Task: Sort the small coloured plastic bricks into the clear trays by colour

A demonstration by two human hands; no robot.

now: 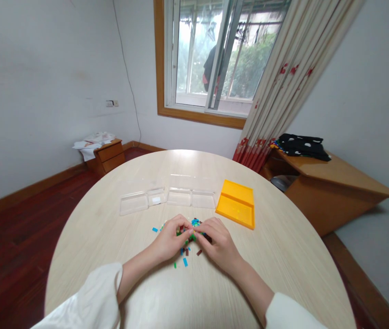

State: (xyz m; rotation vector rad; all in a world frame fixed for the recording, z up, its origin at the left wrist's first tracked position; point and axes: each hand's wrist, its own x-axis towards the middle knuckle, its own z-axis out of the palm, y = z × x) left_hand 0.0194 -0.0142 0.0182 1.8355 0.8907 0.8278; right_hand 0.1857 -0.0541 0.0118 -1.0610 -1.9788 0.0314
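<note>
Over a small heap of colourful flat plastic pieces (pixel 196 222), my left hand (pixel 172 238) and my right hand (pixel 221 241) meet, fingertips almost touching. Both hands are closed in a pinch. A tiny yellowish spot shows between the fingertips, too small to name. Green, blue, brown and pale pieces lie under and around the fingers, and the hands hide part of the heap. A few strays have spread on the table, among them a blue piece (pixel 185 262), a brown piece (pixel 199 252) and another blue piece at the left.
Beyond the hands, clear plastic boxes (pixel 133 204) stand in a row on the round table (pixel 139 292). A yellow case (pixel 236 211) lies unfolded at their right. A wooden cabinet (pixel 110 155) is at far left, a wooden desk (pixel 338 176) with dark cloth at right.
</note>
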